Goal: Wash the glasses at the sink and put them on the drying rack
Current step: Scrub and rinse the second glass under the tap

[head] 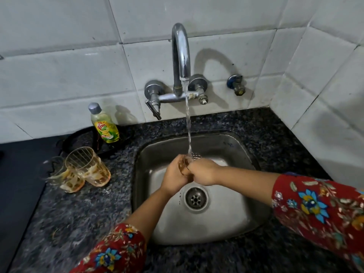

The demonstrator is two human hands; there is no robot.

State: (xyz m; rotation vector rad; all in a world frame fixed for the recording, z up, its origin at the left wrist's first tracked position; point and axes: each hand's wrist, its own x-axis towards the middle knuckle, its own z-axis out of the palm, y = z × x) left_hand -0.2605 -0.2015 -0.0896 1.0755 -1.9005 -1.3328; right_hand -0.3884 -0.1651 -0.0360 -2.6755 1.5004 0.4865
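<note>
Amber glass [184,166], apparently mouth-up to catch tap water, gripped by left hand [175,174] and right hand [203,172] over sink [232,223].

Single head-worn wide-angle view, looking forward and steeply down from above the counter [82,217]. Sink [232,229] sits centre frame, close below the camera; tap [180,54] and tiled wall [59,71] fill the upper half, facing the lens. Both forearms enter from the bottom edge. Straight tile lines bow near the frame edges. No second view to compare.
</note>
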